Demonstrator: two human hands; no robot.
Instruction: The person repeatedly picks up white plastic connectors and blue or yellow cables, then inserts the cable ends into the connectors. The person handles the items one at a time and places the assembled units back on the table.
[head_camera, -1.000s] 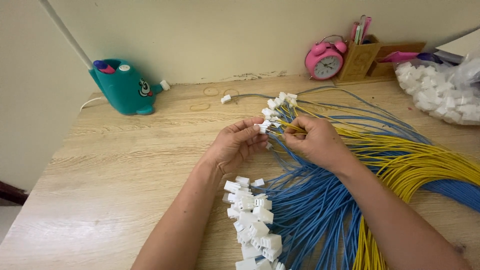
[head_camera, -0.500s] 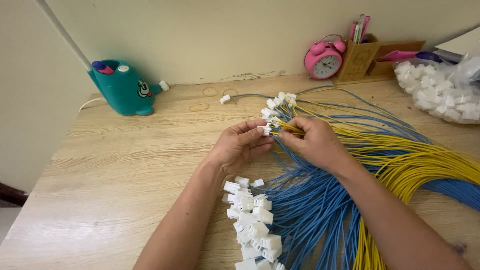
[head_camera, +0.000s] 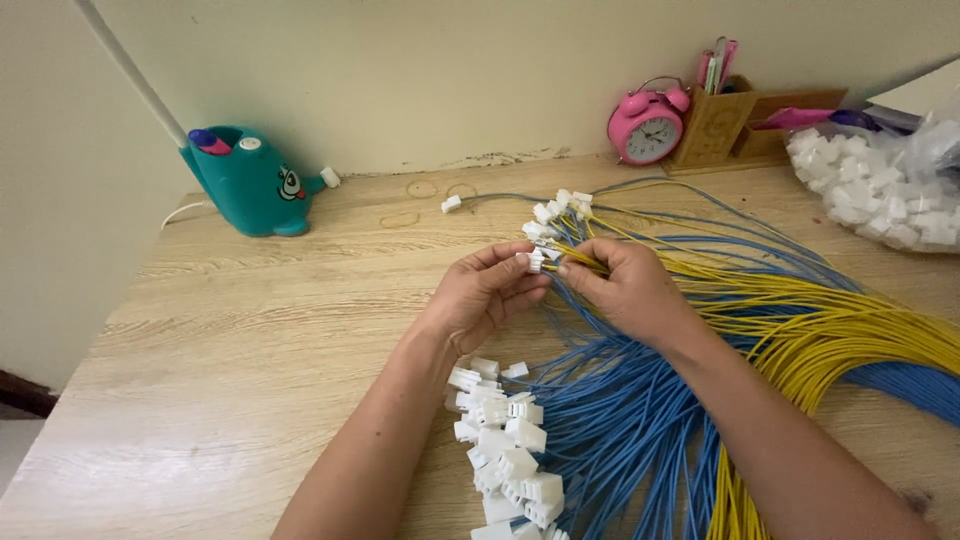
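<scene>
My left hand (head_camera: 485, 295) pinches a small white plastic connector (head_camera: 533, 260) between thumb and fingers. My right hand (head_camera: 625, 285) grips a yellow wire (head_camera: 572, 257) and holds its end against that connector. Both hands hover over a wide bundle of blue wires (head_camera: 620, 420) and yellow wires (head_camera: 830, 320) lying on the wooden table (head_camera: 250, 360). Several white connectors fitted on wire ends (head_camera: 555, 212) lie just beyond my fingers. A cluster of white connectors (head_camera: 505, 450) sits below my left wrist.
A teal cartoon-shaped lamp base (head_camera: 245, 180) stands at the back left. At the back right stand a pink alarm clock (head_camera: 647, 125) and a wooden pen holder (head_camera: 715, 120). A clear bag of white connectors (head_camera: 880, 190) lies at the right edge. Rubber bands (head_camera: 420, 190) lie near the wall.
My hands have stayed in the same place; the fingers have shifted slightly, bringing the wire end and the connector closer together.
</scene>
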